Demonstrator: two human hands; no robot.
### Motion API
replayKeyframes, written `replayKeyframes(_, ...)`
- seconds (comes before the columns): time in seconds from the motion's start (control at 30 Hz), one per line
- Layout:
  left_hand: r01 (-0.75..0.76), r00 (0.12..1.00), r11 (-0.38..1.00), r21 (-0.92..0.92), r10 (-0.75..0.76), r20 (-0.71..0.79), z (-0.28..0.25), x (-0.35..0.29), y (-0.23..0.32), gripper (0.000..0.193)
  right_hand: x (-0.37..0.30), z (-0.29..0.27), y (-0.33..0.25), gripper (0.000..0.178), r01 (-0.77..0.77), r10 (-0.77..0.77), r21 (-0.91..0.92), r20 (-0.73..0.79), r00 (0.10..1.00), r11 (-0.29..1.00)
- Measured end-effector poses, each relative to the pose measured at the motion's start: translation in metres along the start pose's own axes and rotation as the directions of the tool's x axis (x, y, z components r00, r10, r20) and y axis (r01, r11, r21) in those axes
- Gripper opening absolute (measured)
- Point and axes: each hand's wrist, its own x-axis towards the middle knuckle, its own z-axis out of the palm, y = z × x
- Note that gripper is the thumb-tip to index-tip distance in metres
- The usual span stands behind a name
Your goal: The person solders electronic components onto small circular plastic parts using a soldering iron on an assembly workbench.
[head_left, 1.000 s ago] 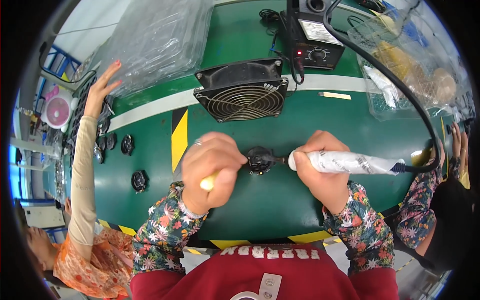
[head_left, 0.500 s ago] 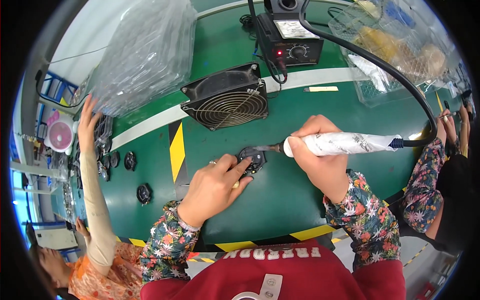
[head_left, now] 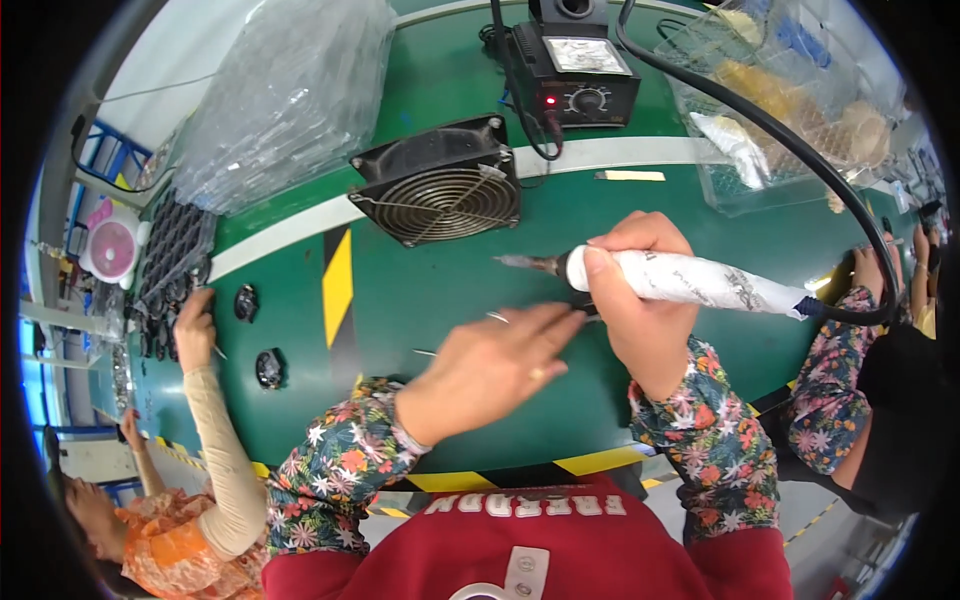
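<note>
My right hand grips a soldering iron whose handle is wrapped in white paper. The iron's bare tip points left, above the green bench. My left hand reaches across below the tip, slightly blurred, its fingers stretched out to the right. Its fingertips meet a small dark part beside my right hand; most of that part is hidden. On the bench to the left lie two small black round parts, a nearer one and a farther one.
A black fan with a wire guard stands ahead. Behind it is a soldering station with a lit red light. Clear plastic trays are stacked far left, and a clear bin sits far right. A co-worker's hand is at the left.
My left hand has slid right, and the black part from under the iron's tip is now by my right hand. The co-worker's arm on the left has come down from the trays.
</note>
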Motion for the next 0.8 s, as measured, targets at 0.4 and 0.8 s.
replayKeyframes(0.4,0.103,0.99,0.983,0.154,-0.085,-0.116,-0.023,-0.033,0.008,0.023,-0.001,0.009,0.009,0.01,0.044,-0.043,0.02,-0.053,0.998,0.999)
replayKeyframes(0.8,0.873,0.484,0.263,0.411,-0.572,-0.662,-0.075,-0.174,-0.024,0.024,-0.014,0.008,0.011,0.005,-0.005,0.006,-0.028,0.037,0.999,1.0)
